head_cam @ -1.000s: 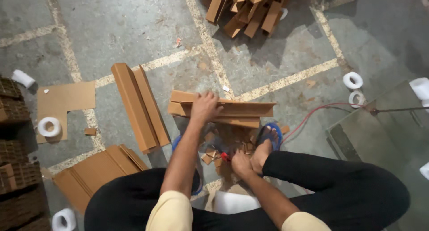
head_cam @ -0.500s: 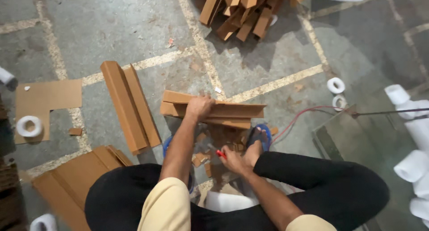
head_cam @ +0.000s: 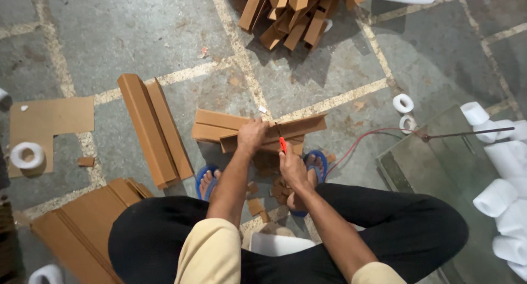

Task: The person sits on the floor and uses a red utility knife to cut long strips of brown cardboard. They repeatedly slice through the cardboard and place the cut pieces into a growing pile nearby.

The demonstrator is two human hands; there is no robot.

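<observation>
I squat on a stone floor in blue sandals (head_cam: 207, 179). My left hand (head_cam: 252, 134) presses down on a brown L-shaped cardboard strip (head_cam: 299, 126) lying across a short stack of cardboard strips (head_cam: 217, 124). My right hand (head_cam: 291, 166) grips a red-handled cutter (head_cam: 282, 145), its tip against the near edge of the strip, just right of my left hand. Small cardboard offcuts (head_cam: 255, 206) lie between my feet.
Two long folded cardboard strips (head_cam: 153, 130) lie to the left, a flat stack (head_cam: 77, 229) at the lower left, a heap of short pieces (head_cam: 296, 15) at the top. White tape rolls (head_cam: 403, 103) and foam rolls (head_cam: 497, 196) sit right, by a glass sheet (head_cam: 439, 168).
My right hand has risen from the offcuts near my feet and brought the red cutter up to the strip. The left hand stays pressed on the cardboard. The camera has shifted.
</observation>
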